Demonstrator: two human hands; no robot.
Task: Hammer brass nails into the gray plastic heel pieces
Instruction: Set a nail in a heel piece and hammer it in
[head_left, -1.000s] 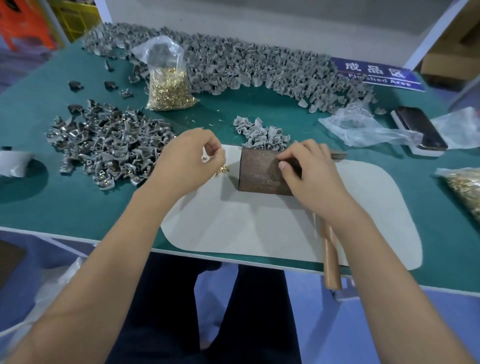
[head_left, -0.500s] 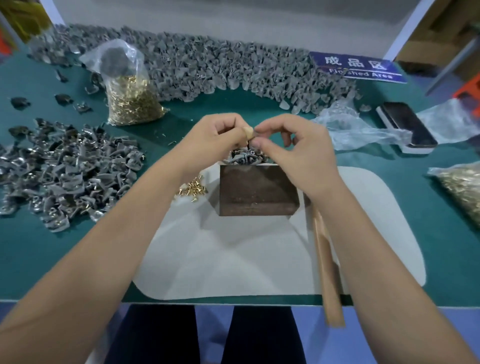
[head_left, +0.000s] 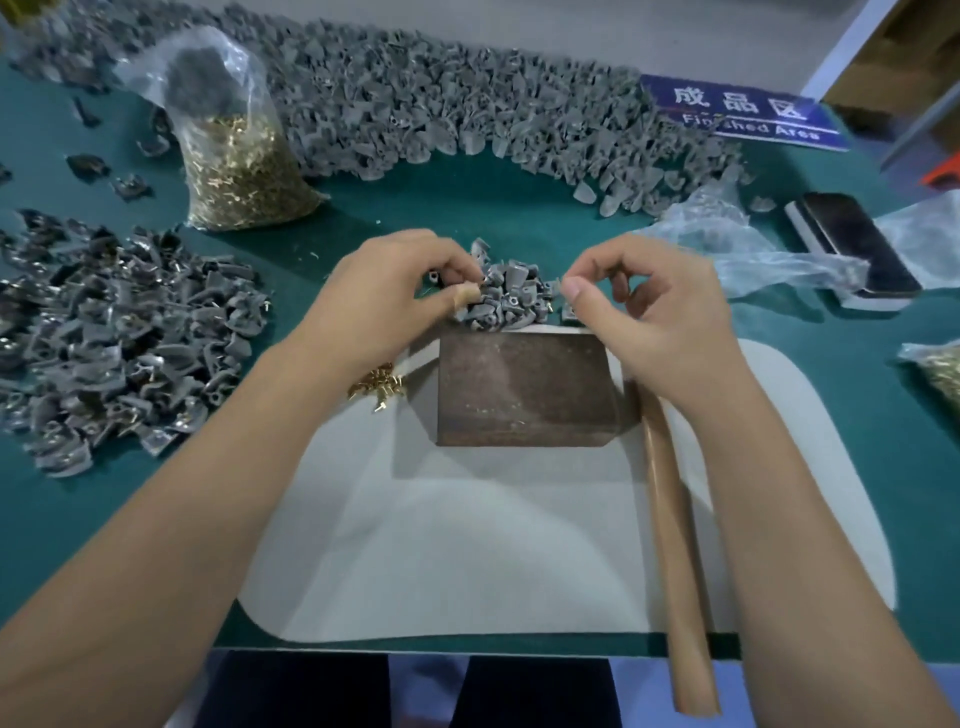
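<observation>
We are curling both hands' fingers over the small heel pieces pile (head_left: 506, 299) behind the block (head_left: 524, 387): left hand (head_left: 395, 296) pinching a piece, right hand (head_left: 644, 306) pinching something we cannot make out.

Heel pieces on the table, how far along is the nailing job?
Done: a pile on the left has nails sticking out. In hand: the left hand picks at the small pile behind the metal block; the right hand pinches something too small to tell. Left: the long unnailed heap at the back; the hammer handle lies untouched.
</observation>
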